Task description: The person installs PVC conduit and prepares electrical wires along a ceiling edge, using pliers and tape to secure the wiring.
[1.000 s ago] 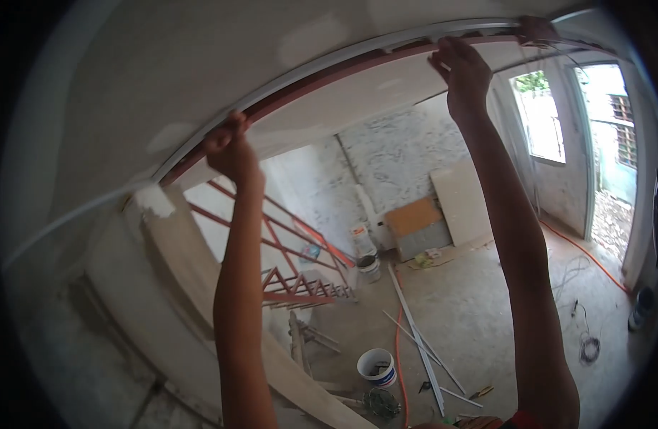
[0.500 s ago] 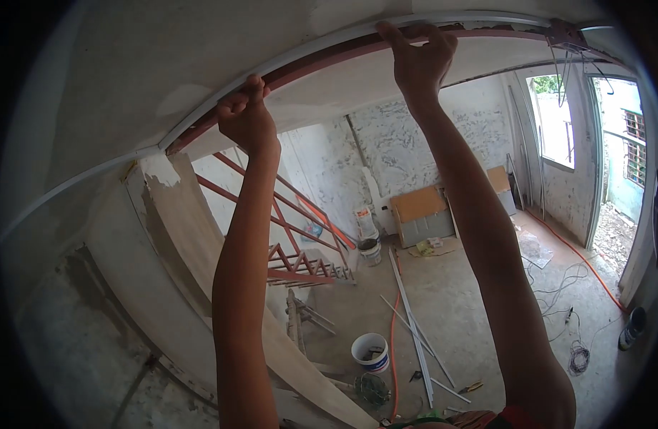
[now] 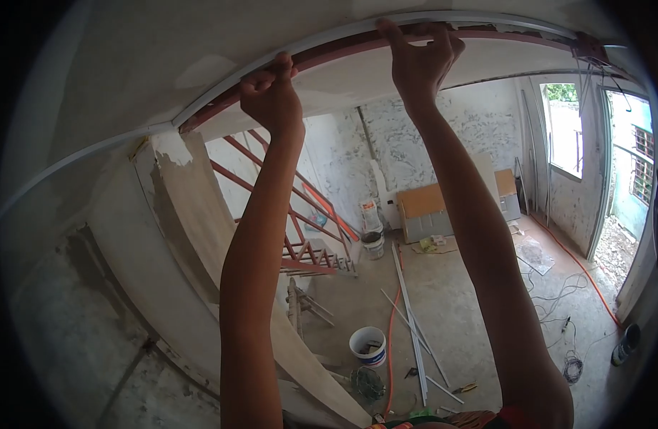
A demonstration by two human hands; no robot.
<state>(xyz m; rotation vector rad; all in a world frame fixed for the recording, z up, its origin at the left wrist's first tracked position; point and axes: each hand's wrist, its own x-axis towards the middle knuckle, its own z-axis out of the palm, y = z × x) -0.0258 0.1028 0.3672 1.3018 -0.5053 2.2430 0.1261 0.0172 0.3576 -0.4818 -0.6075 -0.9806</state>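
Overhead, a long pale metal strip [image 3: 500, 17] runs along the ceiling edge, right beside a dark red steel beam [image 3: 343, 51]. My left hand [image 3: 273, 104] is raised to it, with fingers curled closed at the strip and beam; the exact grip is partly hidden. Farther right, my right hand [image 3: 423, 68] presses its thumb up against the strip while its bent fingers reach over the beam's edge. Both arms are stretched upward. At the right end, a reddish bracket [image 3: 590, 51] has loose wires hanging from it.
Below on the floor are a white bucket [image 3: 368, 347], long white strips [image 3: 410, 322], pliers [image 3: 465, 388], an orange hose [image 3: 392, 336] and tangled cables [image 3: 573, 368]. A red metal stair frame [image 3: 307, 261] stands left of centre. Boards [image 3: 423, 203] lean on the far wall.
My left hand has moved a little to the right along the strip, closer to my right hand. My right hand keeps its hold. The view has shifted slightly.
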